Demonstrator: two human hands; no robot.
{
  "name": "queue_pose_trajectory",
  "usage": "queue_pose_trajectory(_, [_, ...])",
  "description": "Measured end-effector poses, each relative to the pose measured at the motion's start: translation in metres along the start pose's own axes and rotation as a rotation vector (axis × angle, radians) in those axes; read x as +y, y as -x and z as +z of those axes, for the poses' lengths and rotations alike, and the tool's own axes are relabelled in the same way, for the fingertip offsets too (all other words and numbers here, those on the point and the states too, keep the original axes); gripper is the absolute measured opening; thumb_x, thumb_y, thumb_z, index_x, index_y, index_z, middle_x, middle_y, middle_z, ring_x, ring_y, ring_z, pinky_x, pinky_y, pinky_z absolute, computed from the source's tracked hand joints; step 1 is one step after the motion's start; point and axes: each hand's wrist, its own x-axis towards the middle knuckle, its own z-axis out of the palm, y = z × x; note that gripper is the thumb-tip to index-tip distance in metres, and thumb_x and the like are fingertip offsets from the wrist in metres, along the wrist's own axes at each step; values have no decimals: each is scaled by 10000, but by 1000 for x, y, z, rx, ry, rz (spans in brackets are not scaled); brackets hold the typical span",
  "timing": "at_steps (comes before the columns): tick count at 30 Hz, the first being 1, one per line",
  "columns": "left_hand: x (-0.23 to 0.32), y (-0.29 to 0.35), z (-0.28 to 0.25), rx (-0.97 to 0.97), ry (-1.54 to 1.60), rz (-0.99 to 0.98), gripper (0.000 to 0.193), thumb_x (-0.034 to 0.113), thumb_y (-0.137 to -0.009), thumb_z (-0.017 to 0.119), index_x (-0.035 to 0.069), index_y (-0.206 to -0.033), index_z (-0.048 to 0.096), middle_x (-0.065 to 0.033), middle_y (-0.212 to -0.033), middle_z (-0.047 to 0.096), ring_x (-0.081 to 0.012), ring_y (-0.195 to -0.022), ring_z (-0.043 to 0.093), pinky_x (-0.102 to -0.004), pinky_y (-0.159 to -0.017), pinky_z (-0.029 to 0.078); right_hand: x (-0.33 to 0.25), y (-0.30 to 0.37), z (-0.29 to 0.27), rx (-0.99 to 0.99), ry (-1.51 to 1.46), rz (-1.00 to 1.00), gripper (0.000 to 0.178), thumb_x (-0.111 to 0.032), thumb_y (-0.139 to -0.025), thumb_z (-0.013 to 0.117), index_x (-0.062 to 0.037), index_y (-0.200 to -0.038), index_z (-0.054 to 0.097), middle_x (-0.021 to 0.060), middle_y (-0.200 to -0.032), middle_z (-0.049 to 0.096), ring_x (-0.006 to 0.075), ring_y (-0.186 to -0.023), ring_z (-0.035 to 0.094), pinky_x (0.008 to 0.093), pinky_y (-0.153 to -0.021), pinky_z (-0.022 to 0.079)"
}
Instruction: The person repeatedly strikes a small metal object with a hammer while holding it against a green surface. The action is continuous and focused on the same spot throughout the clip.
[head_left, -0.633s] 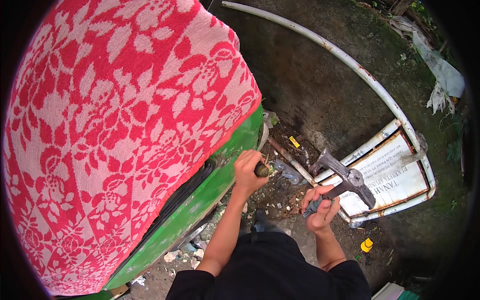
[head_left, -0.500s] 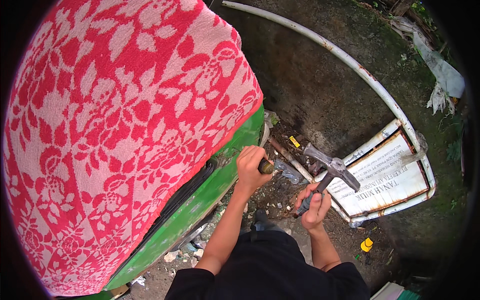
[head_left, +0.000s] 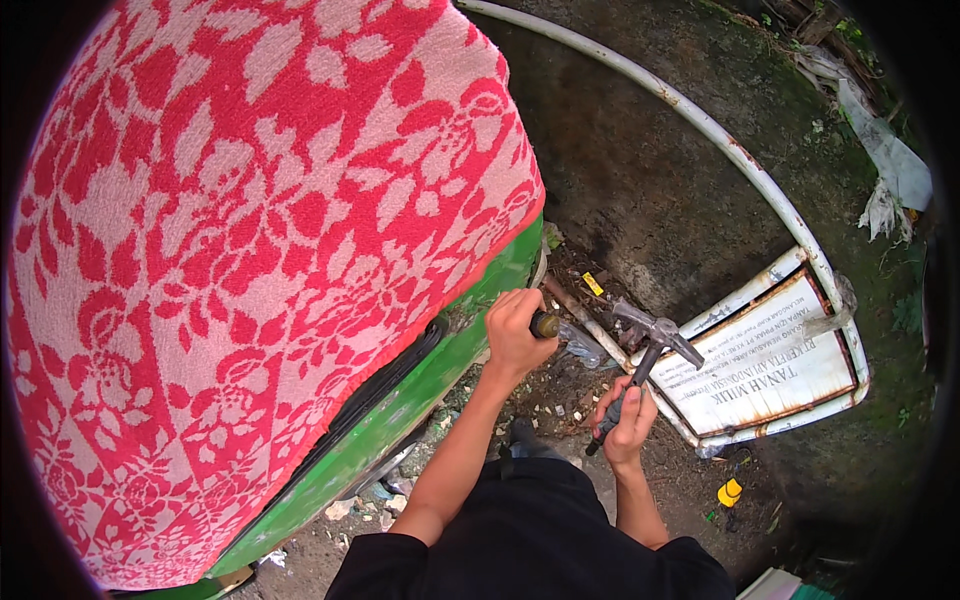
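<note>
My left hand (head_left: 515, 328) is closed around a hand tool with an olive-brown handle (head_left: 545, 324). A thin part of that tool seems to reach from my fist to the scuffed green painted panel (head_left: 500, 275); its tip is hard to make out, so I cannot tell whether it is a screwdriver or a chisel. In my right hand (head_left: 625, 420) is a hammer (head_left: 648, 365), gripped by its dark handle, the metal head up and away from me. The hammer head is apart from the tool's handle, to its right.
A red-and-pink floral towel (head_left: 270, 250) covers the top of the green body. Dark cable or trim (head_left: 385, 375) runs below its edge. To the right lies a rusty white sign (head_left: 770, 360) on a bent white pipe (head_left: 690, 110). Rubble and a yellow object (head_left: 730, 492) are on the ground.
The hammer has turned a little in my right hand, and its handle end now shows below my fist. My left hand keeps its grip on the olive-handled tool by the panel. The view has shifted slightly.
</note>
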Motion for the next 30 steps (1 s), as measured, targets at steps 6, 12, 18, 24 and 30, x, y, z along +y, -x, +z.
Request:
queue_pose_trajectory(6, [-5,2,0,20,23,21,241,-15,-587,691,37,-685,477,-125,-628,493,-333,-595,520,-402,-563,408,1,1,4,-29,-47,58,400,-427,-1057,394,-44,-942,421,83,-575,494,115,-369,416,252,-367,361])
queue_pose_trajectory(12, [-7,2,4,64,36,29,248,-4,-573,682,39,-685,465,-123,-633,486,-337,-596,511,-407,-560,398,-1,2,8,-9,-67,79,446,-439,-1048,402,-18,-927,484,81,-558,545,89,-395,447,240,-397,348])
queue_pose_trajectory(18, [-9,2,7,58,35,52,272,28,-536,658,41,-700,442,-123,-650,475,-342,-610,505,-415,-569,392,-1,3,9,-14,-52,80,447,-438,-1047,404,-17,-922,487,81,-557,546,87,-394,443,240,-392,344])
queue_pose_trajectory(24, [-6,0,5,51,22,64,284,33,-528,666,45,-710,449,-118,-663,485,-339,-627,516,-418,-579,398,-3,3,12,-25,-45,97,443,-434,-1047,405,-19,-917,491,76,-560,545,85,-401,450,238,-394,352])
queue_pose_trajectory(30, [-5,0,7,52,24,51,281,36,-530,672,50,-707,455,-117,-661,497,-346,-627,518,-422,-576,394,-4,6,9,-72,49,77,416,-397,-1046,430,-19,-891,514,63,-566,543,96,-435,497,248,-405,375])
